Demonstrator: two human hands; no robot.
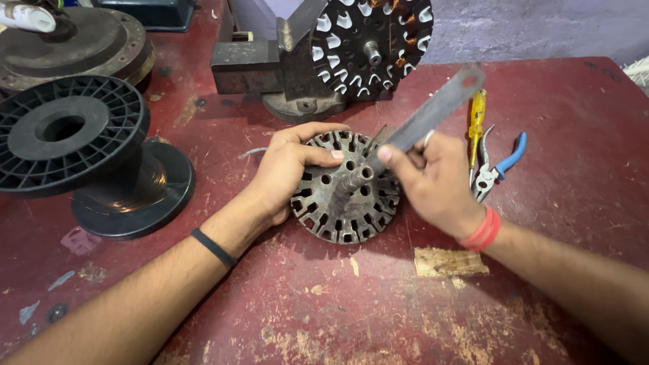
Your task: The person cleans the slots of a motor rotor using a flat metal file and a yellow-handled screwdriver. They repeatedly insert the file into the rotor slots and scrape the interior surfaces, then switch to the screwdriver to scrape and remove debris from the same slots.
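step: left hand (287, 172) fingers closed on slotted stator core (346, 189), steadying it | right hand (433, 179) grips flat metal bar (433, 111) at centre shaft (351, 182); next likely needs firm, aligned pressure

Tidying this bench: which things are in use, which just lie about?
In use: slotted round metal stator core, held by left hand; flat grey metal strip in right hand.
Lying about: yellow-handled screwdriver, blue-handled pliers, black plastic spool, bench vise.
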